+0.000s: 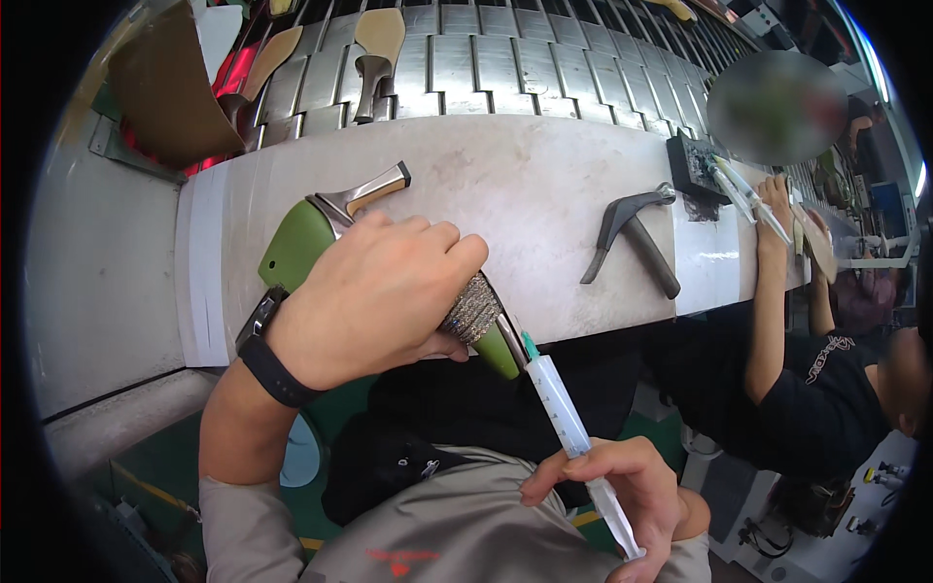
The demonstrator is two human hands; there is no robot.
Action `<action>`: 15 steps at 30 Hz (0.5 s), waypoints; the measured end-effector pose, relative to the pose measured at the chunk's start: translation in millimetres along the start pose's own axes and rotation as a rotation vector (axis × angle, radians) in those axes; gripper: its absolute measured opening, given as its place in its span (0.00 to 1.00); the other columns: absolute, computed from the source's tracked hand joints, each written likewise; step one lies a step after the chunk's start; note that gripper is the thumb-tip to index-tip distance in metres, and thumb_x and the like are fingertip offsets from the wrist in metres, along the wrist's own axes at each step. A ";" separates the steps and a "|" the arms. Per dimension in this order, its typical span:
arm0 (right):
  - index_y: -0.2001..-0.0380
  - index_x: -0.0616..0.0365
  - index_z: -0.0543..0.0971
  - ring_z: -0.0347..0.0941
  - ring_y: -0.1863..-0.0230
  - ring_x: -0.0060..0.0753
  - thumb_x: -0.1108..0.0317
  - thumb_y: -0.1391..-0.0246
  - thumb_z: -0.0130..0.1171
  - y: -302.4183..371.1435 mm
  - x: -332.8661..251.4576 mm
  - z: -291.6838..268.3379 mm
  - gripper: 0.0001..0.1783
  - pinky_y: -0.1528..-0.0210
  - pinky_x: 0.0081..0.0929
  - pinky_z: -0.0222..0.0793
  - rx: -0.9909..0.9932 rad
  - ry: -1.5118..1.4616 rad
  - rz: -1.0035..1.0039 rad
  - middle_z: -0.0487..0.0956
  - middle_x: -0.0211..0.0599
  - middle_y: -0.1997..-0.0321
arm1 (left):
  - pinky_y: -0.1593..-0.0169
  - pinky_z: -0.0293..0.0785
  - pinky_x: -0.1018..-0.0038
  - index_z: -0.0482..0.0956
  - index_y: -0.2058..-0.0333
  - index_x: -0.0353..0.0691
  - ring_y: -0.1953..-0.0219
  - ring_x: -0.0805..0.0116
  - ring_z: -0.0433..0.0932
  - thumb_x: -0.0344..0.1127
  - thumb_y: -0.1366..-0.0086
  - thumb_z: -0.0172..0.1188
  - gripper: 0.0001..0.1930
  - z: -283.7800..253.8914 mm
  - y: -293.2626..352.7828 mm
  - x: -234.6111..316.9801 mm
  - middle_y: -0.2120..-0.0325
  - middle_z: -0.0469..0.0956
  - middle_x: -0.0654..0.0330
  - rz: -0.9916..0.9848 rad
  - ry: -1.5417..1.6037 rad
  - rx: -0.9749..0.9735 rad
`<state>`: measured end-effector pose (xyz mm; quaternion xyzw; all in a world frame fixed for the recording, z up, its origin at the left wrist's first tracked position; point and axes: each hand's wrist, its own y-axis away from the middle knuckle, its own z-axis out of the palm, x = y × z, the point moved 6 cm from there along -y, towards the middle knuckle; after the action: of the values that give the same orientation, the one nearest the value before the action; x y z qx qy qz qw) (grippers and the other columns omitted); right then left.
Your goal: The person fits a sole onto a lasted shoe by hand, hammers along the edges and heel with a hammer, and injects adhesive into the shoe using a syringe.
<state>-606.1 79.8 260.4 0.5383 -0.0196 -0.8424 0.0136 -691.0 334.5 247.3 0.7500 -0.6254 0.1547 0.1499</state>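
Observation:
My left hand (374,291) is wrapped round a green high-heeled sandal (296,243) with a sparkling strap (474,309), held over the near edge of the bench. Its heel points away from me to the upper right, and the palm hides much of its middle. In my right hand (637,476) is a clear plastic syringe (559,403), gripped between thumb and fingers. The syringe slants up to the left; its green tip sits close beside the sandal's toe end, and whether they touch I cannot tell.
Pincers (630,238) with dark handles lie on the bench (544,233). A black block (695,170) stands further right, syringes beside it. Beyond runs a metal slat conveyor (486,68) carrying high-heeled shoes (377,44). At right a co-worker's hands (775,209) hold a shoe piece.

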 end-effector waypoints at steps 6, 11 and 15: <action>0.30 0.71 0.61 0.77 0.42 0.48 0.44 0.55 0.86 -8.0 6.0 -1.7 0.63 0.38 0.43 0.74 -0.009 -0.027 -0.051 0.75 0.64 0.40 | 0.50 0.72 0.57 0.74 0.52 0.42 0.55 0.51 0.82 0.48 0.56 0.86 0.37 0.2 1.1 -2.8 0.61 0.80 0.57 0.007 0.001 0.021; 0.32 0.71 0.63 0.79 0.47 0.45 0.44 0.53 0.83 -19.5 -12.4 2.0 0.58 0.44 0.41 0.77 -0.082 0.240 -0.020 0.78 0.62 0.45 | 0.50 0.73 0.57 0.75 0.52 0.42 0.55 0.51 0.83 0.47 0.56 0.86 0.37 1.3 4.2 -3.5 0.61 0.80 0.57 0.020 -0.007 0.031; 0.33 0.70 0.64 0.80 0.51 0.44 0.43 0.52 0.82 -18.5 -11.8 4.2 0.57 0.47 0.41 0.78 -0.032 0.215 -0.031 0.78 0.60 0.48 | 0.50 0.73 0.57 0.75 0.52 0.41 0.55 0.51 0.83 0.47 0.56 0.86 0.37 2.9 5.7 -5.1 0.61 0.80 0.57 0.012 -0.010 0.026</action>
<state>-605.0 98.8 272.0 0.6255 0.0039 -0.7801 0.0112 -697.3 336.8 242.7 0.7489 -0.6285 0.1598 0.1362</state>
